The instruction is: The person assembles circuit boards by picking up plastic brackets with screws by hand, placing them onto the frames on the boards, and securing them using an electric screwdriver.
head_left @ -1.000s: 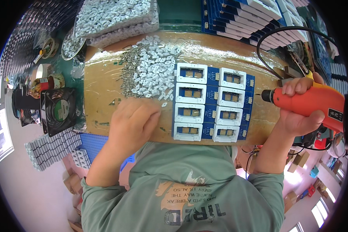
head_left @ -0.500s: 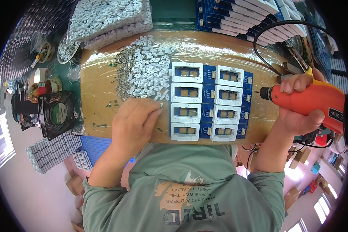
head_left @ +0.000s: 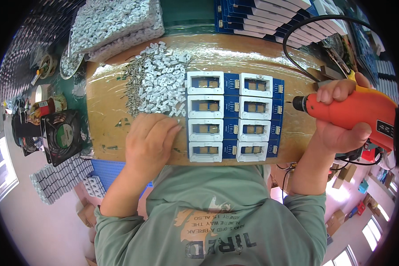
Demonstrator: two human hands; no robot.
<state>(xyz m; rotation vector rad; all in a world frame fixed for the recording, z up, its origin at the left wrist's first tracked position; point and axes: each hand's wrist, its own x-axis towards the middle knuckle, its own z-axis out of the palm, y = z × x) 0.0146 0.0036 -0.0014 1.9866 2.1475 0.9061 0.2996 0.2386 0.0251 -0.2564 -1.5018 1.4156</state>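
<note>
Brown worktop carried white clips heaped beside screws. Bunched at the heap's near side, the left hand hid whether it held anything; the right hand gripped an orange drill. A careless sweep could have scattered clips. Blue boards lay close to the near edge, with bare room toward the drill.

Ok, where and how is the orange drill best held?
Probably by the thick body of the orange drill, behind the dark chuck, coming from the near right. The right hand grips there, fingers over the far side, thumb on the near side. The thin bit points left toward the blue boards, so this hold should keep fingers clear of it.
</note>
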